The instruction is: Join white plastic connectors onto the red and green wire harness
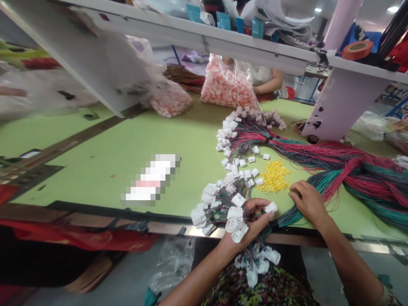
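Note:
My left hand (256,219) is closed on a white plastic connector (270,207) at the end of its wires, pinched between thumb and finger. More white connectors (208,195) on thin wires fan out around that hand, and some hang over the table's front edge. My right hand (307,202) has its thumb and fingertips together beside a pile of small yellow pieces (274,176). Whether a piece is between those fingertips is too small to tell. Green and black wires (291,216) run between the two hands.
A second wire bundle (270,139) lies behind, bound with black tape. Bags of orange-and-white parts (228,83) stand at the back, near another person's arm (270,85). A blurred-out flat object (151,180) lies on the green table (105,157). An overhead shelf (204,40) spans the top.

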`<action>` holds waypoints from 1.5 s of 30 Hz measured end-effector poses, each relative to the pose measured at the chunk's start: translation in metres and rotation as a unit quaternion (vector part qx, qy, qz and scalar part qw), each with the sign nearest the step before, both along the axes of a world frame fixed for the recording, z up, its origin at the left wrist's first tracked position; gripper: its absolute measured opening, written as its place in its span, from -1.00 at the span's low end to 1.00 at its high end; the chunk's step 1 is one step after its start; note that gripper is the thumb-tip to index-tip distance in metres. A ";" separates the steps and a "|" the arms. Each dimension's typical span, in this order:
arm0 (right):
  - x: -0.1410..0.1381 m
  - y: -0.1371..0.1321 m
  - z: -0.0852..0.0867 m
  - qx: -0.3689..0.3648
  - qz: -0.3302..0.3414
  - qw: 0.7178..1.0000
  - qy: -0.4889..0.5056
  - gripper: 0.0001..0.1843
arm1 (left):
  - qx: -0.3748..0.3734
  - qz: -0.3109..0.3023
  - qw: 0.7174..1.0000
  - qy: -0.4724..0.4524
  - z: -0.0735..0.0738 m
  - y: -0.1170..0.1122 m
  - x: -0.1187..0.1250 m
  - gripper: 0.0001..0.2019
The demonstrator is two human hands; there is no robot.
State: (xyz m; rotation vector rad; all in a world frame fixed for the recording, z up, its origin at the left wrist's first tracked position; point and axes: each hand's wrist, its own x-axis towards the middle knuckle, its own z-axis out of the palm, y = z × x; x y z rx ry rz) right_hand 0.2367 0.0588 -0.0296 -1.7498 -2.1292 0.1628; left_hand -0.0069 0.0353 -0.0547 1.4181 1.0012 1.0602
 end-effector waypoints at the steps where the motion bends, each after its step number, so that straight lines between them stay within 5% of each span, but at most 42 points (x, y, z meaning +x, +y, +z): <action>1: -0.002 0.001 0.000 -0.007 -0.001 1.000 -0.002 -0.89 | -0.001 0.000 1.000 -0.001 0.000 0.000 0.000 -0.79; 9: 0.000 0.003 0.000 -0.043 0.065 0.996 0.037 -0.76 | -0.049 -0.006 0.999 -0.003 0.008 0.000 0.002 -0.76; 27: -0.007 -0.001 0.006 -0.019 0.039 0.994 0.099 -0.83 | -0.063 -0.006 0.997 -0.037 0.013 -0.002 0.003 -0.79; 33: -0.035 -0.023 0.020 -0.029 0.089 0.933 0.348 -0.86 | -0.109 -0.049 0.977 -0.179 0.005 0.003 0.001 -0.71; 40: -0.060 -0.031 0.019 0.028 0.104 0.910 0.401 -0.94 | -0.132 -0.069 0.960 -0.237 0.008 0.003 -0.001 -0.69; 45: -0.054 -0.031 0.017 0.144 0.188 0.929 0.284 -0.84 | -0.137 -0.062 0.960 -0.237 0.014 0.002 -0.002 -0.70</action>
